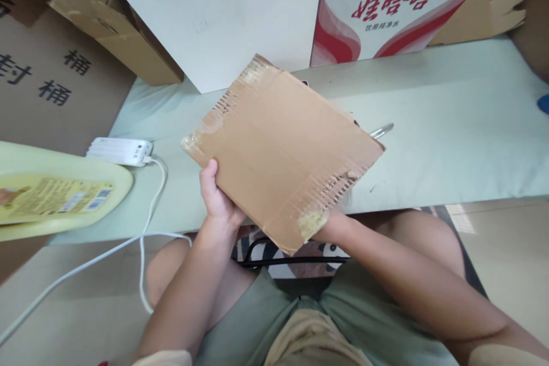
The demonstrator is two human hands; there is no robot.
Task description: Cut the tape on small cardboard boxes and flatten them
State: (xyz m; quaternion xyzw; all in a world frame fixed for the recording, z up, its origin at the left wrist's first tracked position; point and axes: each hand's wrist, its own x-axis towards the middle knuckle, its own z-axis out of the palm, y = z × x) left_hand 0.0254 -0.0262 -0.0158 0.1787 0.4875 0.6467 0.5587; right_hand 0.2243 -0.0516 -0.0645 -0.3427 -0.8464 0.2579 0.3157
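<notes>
spanning both hands (219, 201), a cardboard piece (278, 146)

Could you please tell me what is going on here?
A seated person is holding a torn-edged piece of corrugated cardboard over a pale green surface. The left grip holds its near left edge; the right grip is mostly hidden beneath it, so its hold cannot be told. A white power bank with a cable plugged in lies to the left.

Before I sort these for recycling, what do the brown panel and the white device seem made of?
The brown panel looks like corrugated cardboard, matt: ridges show where its surface is torn. The white device is probably plastic with a slight sheen, judging by its moulded-looking ribs.
</notes>
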